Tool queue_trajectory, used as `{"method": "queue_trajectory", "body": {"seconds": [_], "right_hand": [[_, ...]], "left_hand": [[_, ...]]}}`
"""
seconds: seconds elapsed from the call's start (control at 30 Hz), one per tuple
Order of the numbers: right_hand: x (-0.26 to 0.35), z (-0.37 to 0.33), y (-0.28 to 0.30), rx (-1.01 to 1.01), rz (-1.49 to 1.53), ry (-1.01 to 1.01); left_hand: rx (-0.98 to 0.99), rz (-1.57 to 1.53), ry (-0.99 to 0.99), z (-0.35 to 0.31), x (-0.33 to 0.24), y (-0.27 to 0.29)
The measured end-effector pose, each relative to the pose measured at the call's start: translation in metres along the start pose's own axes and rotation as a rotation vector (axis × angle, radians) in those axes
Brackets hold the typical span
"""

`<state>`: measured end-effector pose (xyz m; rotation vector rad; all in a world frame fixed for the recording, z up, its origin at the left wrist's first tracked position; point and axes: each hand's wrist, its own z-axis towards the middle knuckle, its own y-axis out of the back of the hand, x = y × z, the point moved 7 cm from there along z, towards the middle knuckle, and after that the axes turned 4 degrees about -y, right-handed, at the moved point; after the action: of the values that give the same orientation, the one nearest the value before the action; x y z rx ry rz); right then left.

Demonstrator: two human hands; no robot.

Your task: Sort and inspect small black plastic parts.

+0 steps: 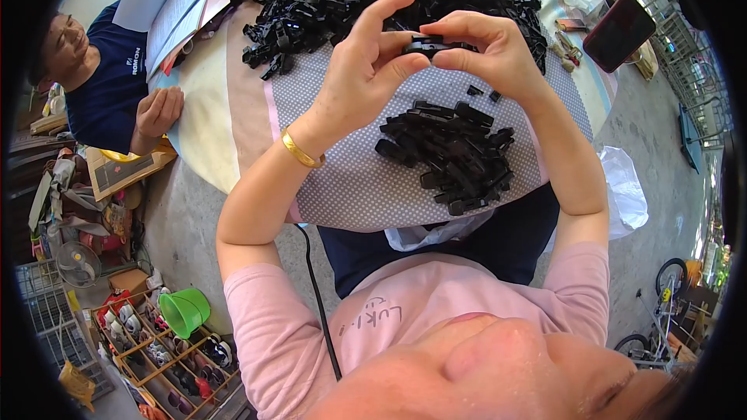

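Pinching one black part point(421, 50) in both hands, over a cloth-covered table point(334, 183).

Head view: left hand point(354, 78), gold bracelet point(302, 149) at wrist, has thumb and a finger closed on the part's left end, index finger raised off it; right hand point(498, 50) nips the right end, thumb against fingers, gap only as wide as the part. Part's exact shape mostly covered by fingers. Small pile of black parts point(459, 155) lies between forearms, nearer the body; two small black bits point(474, 90) just beyond it. Big black heap point(327, 0) spreads across the far side. Dark phone point(619, 33) at right, near crumpled white plastic point(585, 0). Co-worker point(101, 93) at left table edge, beside open papers point(183, 15).
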<state>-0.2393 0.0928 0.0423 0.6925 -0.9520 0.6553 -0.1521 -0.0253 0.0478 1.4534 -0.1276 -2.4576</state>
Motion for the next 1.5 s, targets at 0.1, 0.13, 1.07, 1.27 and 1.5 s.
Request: {"method": "queue_trajectory", "body": {"seconds": [0.1, 0.13, 1.07, 1.27, 1.5], "right_hand": [[-0.008, 0.007, 0.001, 0.069, 0.314, -0.076], [-0.012, 0.008, 0.004, 0.081, 0.311, -0.137], [0.002, -0.011, -0.041, 0.233, -0.505, 0.066], [-0.014, 0.000, -0.008, -0.056, -0.016, -0.118], [-0.006, 0.000, -0.013, -0.070, 0.150, 0.074]], "left_hand": [[0.087, -0.213, 0.069, 0.000, 0.000, -0.008], [0.231, -0.154, 0.085, -0.004, -0.002, -0.017], [0.061, 1.098, -0.183, 0.017, 0.040, 0.030], [-0.123, -0.060, 0.402, 0.012, 0.064, 0.053], [0.024, -0.748, 0.584, -0.003, 0.070, 0.015]]}}
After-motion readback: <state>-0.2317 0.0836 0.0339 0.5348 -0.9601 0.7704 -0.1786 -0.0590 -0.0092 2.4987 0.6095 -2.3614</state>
